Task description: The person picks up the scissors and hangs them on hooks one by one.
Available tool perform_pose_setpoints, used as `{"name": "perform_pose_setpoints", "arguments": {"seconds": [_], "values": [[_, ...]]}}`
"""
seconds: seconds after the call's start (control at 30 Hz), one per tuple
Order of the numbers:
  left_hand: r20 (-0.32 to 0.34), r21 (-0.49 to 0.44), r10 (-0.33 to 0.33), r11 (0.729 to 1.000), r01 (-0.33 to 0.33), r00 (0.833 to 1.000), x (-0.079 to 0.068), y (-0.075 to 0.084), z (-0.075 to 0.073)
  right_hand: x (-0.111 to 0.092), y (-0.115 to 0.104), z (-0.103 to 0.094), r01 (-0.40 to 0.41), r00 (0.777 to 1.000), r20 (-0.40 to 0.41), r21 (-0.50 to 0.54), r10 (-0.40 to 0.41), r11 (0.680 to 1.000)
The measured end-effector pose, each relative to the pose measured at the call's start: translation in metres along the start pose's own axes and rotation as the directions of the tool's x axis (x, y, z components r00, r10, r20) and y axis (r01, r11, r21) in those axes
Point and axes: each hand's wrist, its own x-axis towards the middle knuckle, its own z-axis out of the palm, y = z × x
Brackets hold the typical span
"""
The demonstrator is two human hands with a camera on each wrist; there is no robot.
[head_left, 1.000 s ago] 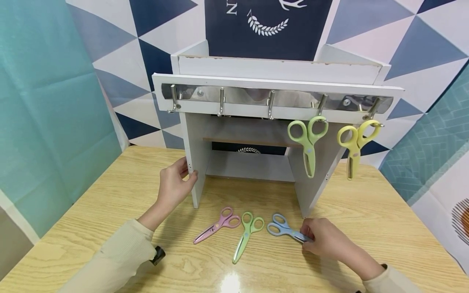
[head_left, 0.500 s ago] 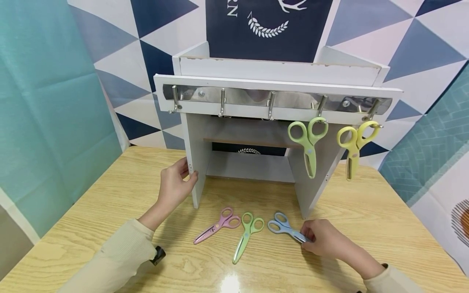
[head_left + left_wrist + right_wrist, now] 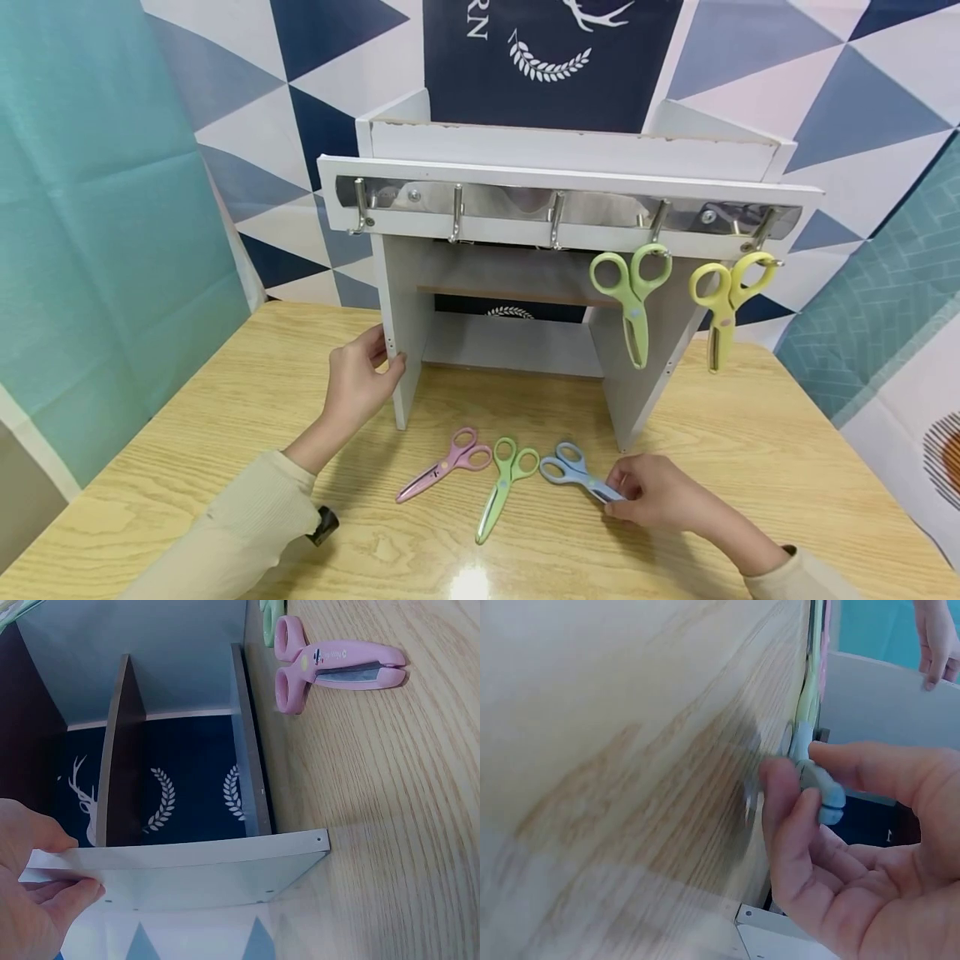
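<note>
My left hand [image 3: 360, 379] grips the front edge of the white shelf unit's left side panel [image 3: 395, 375], thumb inside and fingers outside. In the right wrist view, my right hand [image 3: 862, 855] pinches the blade end of the blue scissors [image 3: 821, 791]; their handles point toward the shelf. Left of the blue pair, green scissors [image 3: 504, 490] lie on the table, with pink scissors [image 3: 447, 463] beside them. Another green pair of scissors [image 3: 632, 300] hangs by a handle loop from a metal hook, and yellow scissors [image 3: 727, 308] hang from the rightmost hook.
A hook rail [image 3: 570, 208] with several metal hooks runs across the front of the unit, jutting past both side panels. The unit stands on a wooden table [image 3: 300, 333]. Behind it is a patterned wall [image 3: 247, 150], with a teal curtain [image 3: 97, 208] at left.
My right hand has shifted slightly left with the blue scissors, bringing their handles closer to the green pair on the table. The left hand keeps its grip on the panel.
</note>
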Motion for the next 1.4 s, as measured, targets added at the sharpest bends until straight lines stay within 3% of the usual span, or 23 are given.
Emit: {"name": "perform_pose_setpoints", "arguments": {"seconds": [0.2, 0.57, 0.7, 0.83, 0.93, 1.23, 1.4], "values": [[0.004, -0.003, -0.002, 1.0, 0.002, 1.0, 0.0, 0.0, 0.001, 0.0, 0.001, 0.003, -0.028, 0.996, 0.09, 0.234, 0.007, 0.972], [0.001, -0.012, 0.004, 1.0, -0.004, 1.0, 0.0, 0.0, 0.0, 0.0, 0.006, 0.009, -0.078, 0.978, 0.207, 0.411, -0.009, 0.908], [0.005, -0.021, -0.003, 1.0, 0.003, 1.0, 0.0, 0.0, 0.0, -0.001, 0.007, 0.013, -0.145, 0.962, 0.272, 0.524, -0.004, 0.839], [0.008, -0.029, -0.013, 1.0, 0.013, 1.0, 0.0, 0.001, 0.0, -0.002, 0.011, 0.017, -0.165, 0.94, 0.331, 0.651, -0.081, 0.741], [0.008, -0.028, -0.015, 0.999, 0.015, 1.0, 0.0, 0.001, 0.0, -0.004, 0.012, 0.02, -0.172, 0.929, 0.348, 0.705, -0.124, 0.688], [0.003, -0.021, -0.012, 1.0, 0.012, 1.0, 0.0, 0.001, 0.0, -0.008, 0.011, 0.025, -0.175, 0.944, 0.317, 0.715, -0.091, 0.677], [0.005, -0.021, -0.015, 1.0, 0.015, 1.0, 0.0, 0.001, 0.0, -0.007, 0.012, 0.023, -0.126, 0.961, 0.258, 0.736, -0.103, 0.665]]}}
